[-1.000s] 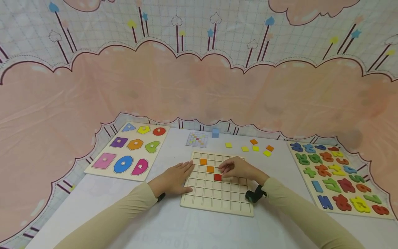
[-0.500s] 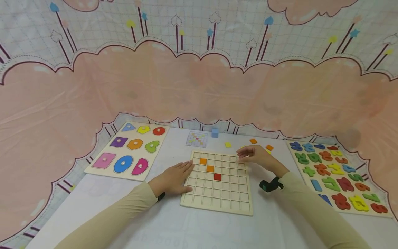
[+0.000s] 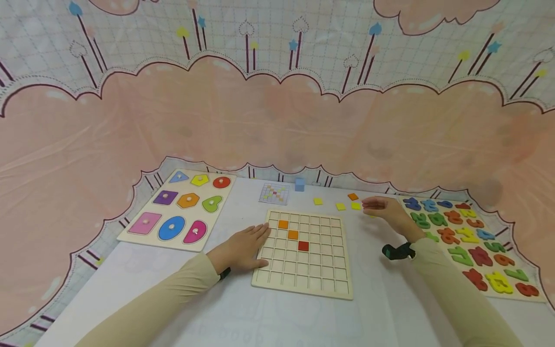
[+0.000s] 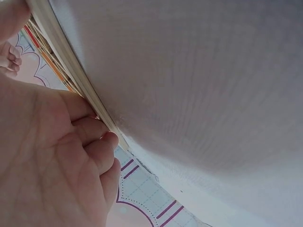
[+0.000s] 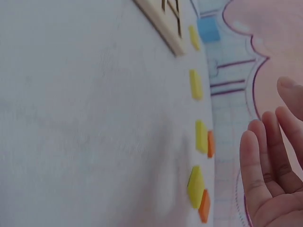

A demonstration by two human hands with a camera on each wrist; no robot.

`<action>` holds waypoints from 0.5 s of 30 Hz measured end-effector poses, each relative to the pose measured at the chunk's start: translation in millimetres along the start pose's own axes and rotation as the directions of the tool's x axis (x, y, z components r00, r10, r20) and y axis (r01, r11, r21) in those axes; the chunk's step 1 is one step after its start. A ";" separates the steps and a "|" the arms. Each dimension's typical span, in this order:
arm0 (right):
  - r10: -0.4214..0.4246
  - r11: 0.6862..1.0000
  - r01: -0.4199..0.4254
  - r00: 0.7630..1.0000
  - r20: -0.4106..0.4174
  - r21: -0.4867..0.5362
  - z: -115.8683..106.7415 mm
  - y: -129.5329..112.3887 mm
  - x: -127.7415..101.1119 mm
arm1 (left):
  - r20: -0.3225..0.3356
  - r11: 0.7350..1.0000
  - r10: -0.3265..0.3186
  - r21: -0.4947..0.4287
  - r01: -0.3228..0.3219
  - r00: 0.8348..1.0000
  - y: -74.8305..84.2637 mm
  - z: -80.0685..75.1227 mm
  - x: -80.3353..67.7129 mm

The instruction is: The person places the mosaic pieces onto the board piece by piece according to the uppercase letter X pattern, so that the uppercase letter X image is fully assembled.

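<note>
A wooden grid board point(image 3: 321, 277) lies on the white table. Two orange tiles point(image 3: 293, 235) and a red tile point(image 3: 303, 246) sit in its cells, stepping diagonally. My left hand point(image 3: 241, 248) rests along the board's left side, fingers on the edge; the left wrist view has its fingertips against the board's rim. Beyond the board's far right corner, my right hand point(image 3: 387, 212) hovers over loose tiles, partly hiding them. In the right wrist view its fingers point(image 5: 255, 161) are extended and hold nothing, with a yellow tile point(image 5: 195, 187) and an orange tile point(image 5: 204, 206) lying to their left.
Loose yellow tiles point(image 3: 340, 206) and another orange tile point(image 3: 353, 196) lie behind the board. A printed pattern card point(image 3: 274, 193) and a blue cube point(image 3: 299, 185) are at the back. A knobbed shape puzzle point(image 3: 191, 188) stands left, a number puzzle point(image 3: 490, 289) right.
My right hand has left the grid near the red tile and moved right and away, out to the loose tiles. The left hand keeps its place on the board.
</note>
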State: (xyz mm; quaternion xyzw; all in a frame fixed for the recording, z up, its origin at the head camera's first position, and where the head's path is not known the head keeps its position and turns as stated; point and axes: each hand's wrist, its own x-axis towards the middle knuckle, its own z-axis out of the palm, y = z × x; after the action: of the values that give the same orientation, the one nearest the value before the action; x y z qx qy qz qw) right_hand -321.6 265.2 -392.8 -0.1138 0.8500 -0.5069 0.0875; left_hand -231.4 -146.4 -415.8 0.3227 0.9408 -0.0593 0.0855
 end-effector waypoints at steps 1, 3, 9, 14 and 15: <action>0.005 1.000 -0.005 1.000 -0.012 -0.005 -1.7 2.8 -0.1 | 0.000 1.000 0.001 0.001 -0.001 1.000 0.1 0.0 -0.3; 0.018 1.000 -0.019 0.999 -0.036 -0.023 -5.2 8.1 0.2 | 0.000 1.000 0.001 0.001 -0.001 1.000 0.5 -0.4 -1.0; 0.043 0.998 -0.046 0.996 -0.072 -0.039 -13.8 21.4 2.5 | 0.004 1.000 -0.003 0.000 0.003 1.000 2.0 -2.9 -2.5; 0.081 0.997 -0.081 0.993 -0.081 -0.008 -17.3 27.7 5.3 | 0.012 1.000 -0.009 0.003 0.009 1.000 2.9 -4.4 -2.9; 0.087 0.996 -0.088 0.993 -0.077 -0.007 -17.6 28.7 6.1 | 0.013 1.000 -0.010 0.004 0.010 1.000 2.9 -4.4 -2.9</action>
State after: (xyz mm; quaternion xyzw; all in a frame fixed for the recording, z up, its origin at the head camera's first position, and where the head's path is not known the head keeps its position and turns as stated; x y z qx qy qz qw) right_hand -335.1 291.5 -410.0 -0.0574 0.8595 -0.5022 0.0762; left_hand -227.8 -145.1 -411.1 0.3178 0.9417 -0.0634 0.0907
